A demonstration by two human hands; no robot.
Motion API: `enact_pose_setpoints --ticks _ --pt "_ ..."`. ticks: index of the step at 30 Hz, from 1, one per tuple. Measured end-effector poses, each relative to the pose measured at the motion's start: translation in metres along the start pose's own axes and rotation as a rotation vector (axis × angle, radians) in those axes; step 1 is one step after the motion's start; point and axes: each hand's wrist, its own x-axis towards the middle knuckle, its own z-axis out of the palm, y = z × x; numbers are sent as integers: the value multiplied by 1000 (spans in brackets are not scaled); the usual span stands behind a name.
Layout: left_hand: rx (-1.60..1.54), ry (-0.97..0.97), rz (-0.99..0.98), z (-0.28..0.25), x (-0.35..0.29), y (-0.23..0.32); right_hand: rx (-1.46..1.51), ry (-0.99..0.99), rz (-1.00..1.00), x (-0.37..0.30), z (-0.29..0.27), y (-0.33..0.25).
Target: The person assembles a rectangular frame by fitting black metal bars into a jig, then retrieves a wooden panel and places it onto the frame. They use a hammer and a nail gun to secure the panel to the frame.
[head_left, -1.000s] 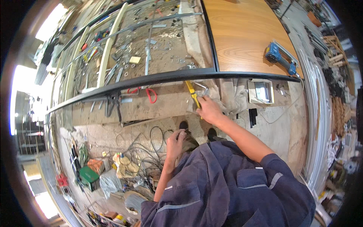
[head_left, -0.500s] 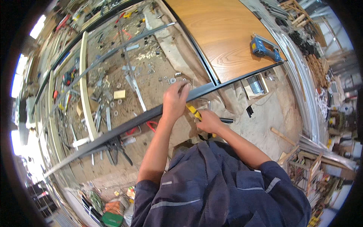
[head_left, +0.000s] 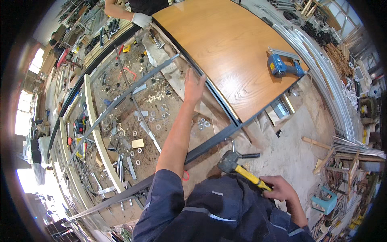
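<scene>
My left hand (head_left: 194, 85) reaches forward, fingers stretched out against the dark metal bar (head_left: 219, 98) along the left side of a wood-grain panel (head_left: 238, 52). Close to my body on the right, my right hand (head_left: 279, 188) is closed round the end of a hammer's yellow handle (head_left: 250, 177). The hammer's blocky dark head (head_left: 229, 161) points left, just on the near side of the frame's front bar (head_left: 211, 142). A blue nail gun (head_left: 284, 66) lies on the panel's right side.
A co-worker's white-gloved hand (head_left: 142, 19) rests at the frame's far corner. Washers (head_left: 204, 124), metal strips and shavings litter the floor inside the frame. Pale wooden bars (head_left: 94, 125) cross its left part. Long metal profiles (head_left: 322, 76) lie at right, near a teal stool (head_left: 327, 200).
My left hand has gone from the front bar to the bar beside the panel. My right hand has drawn back to the right with the hammer. A co-worker's gloved hand now shows.
</scene>
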Motion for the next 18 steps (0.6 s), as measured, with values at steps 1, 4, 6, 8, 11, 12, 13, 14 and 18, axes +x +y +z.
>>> enact_pose_setpoints --ticks 1,4,6,8,11,12,13,14,18 --pt "-23 13 -9 5 6 0 63 73 -67 -3 -7 -2" --pt "-92 70 -5 18 19 1 274 155 -1 28 -33 -24" --pt "-133 103 -67 28 17 9 475 183 147 72 -52 -63" --pt "-116 161 -105 34 15 4 249 252 183 132 -63 -86" --pt "-250 54 -215 36 15 11 43 328 -150 228 -68 -114" --pt "-294 19 -250 34 15 16 23 310 -237 260 -69 -119" --pt "-352 71 -225 37 14 24 -30 311 -350 290 -71 -135" --pt "-402 131 -203 36 12 29 -96 281 -387 320 -70 -149" --pt "-652 221 -131 49 8 22 -413 272 -536 433 -55 -187"
